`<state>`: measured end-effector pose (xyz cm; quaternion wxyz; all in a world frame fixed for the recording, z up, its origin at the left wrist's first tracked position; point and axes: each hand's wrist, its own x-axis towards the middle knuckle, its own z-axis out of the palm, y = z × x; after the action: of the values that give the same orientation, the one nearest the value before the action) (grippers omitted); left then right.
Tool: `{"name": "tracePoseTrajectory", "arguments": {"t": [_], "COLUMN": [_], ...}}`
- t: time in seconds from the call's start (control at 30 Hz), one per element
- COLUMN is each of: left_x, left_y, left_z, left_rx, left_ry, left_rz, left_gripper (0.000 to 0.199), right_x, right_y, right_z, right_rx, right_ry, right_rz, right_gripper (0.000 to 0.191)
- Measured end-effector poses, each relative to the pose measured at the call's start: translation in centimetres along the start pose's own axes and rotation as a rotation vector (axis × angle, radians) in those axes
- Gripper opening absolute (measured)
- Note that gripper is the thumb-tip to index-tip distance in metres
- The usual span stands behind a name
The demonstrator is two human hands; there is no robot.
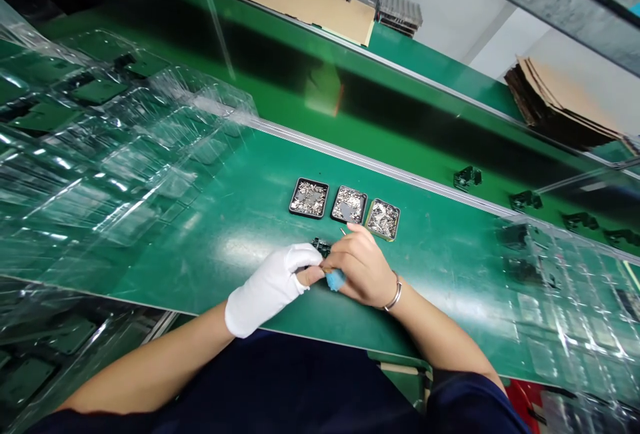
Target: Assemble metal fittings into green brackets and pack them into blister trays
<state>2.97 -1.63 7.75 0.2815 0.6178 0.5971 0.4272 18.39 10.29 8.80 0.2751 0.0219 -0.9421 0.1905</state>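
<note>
My left hand (280, 284), in a white glove with the thumb tip bare, is closed at a small dark part (321, 246) over the green table. My right hand (361, 264) is bare, with a metal bracelet at the wrist and something blue at a finger. Its fingers are pinched together against my left fingertips, and a thin metal tip shows above them. What the right fingers hold is mostly hidden. Just beyond the hands are three small square trays of tiny metal pieces: a left one (309, 198), a middle one (349, 205) and a right one (383, 219).
Clear plastic trays (165, 134) are stacked at the left, some with dark parts. More clear trays (565, 314) lie at the right. A metal rail (350, 157) crosses behind the small trays. Dark parts (468, 179) stand beyond it. Cardboard sheets (560, 104) lie at the back right.
</note>
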Motion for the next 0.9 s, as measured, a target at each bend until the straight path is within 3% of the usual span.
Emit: {"name": "tracePoseTrajectory", "arguments": {"t": [0.13,0.27,0.37,0.47,0.57,0.67,0.73,0.8,0.9], "left_x": [-0.2,-0.8,-1.2,-1.5,-1.3,-0.7,-0.3,0.0,0.1], "left_y": [-0.1,-0.1,0.3,0.1,-1.3,-3.1,-3.8,-3.8,-3.1], "left_z": [0.5,0.9,1.3,1.5,1.4,1.6,2.0,2.4,2.8], "left_rx": [0.147,0.512,0.78,0.783,0.541,0.343,0.231,0.141,0.123], "left_ry": [0.023,0.08,0.098,0.079,0.101,0.061,-0.01,-0.037,0.008], "left_rz": [0.078,0.288,0.465,0.554,0.427,0.091,-0.082,-0.165,-0.145], "left_gripper": [0.039,0.032,0.027,0.024,0.013,0.056,0.058,0.048,0.04], "right_x": [-1.3,-1.9,-2.2,-2.4,-2.6,-2.7,-2.8,-3.0,-3.1], "right_y": [-0.8,-0.7,-0.7,-0.6,-0.1,0.7,1.1,1.3,1.3], "right_z": [0.8,0.9,0.8,0.5,0.3,0.7,1.2,1.8,2.5], "right_rx": [0.12,0.505,0.637,0.671,0.644,0.489,0.391,0.318,0.223], "right_ry": [0.02,-0.02,-0.119,-0.242,-0.172,0.032,0.086,0.072,0.044], "right_rz": [0.108,0.347,0.476,0.494,0.476,0.514,0.522,0.499,0.451], "right_gripper": [0.015,0.01,0.006,0.003,0.006,0.008,0.008,0.007,0.007]}}
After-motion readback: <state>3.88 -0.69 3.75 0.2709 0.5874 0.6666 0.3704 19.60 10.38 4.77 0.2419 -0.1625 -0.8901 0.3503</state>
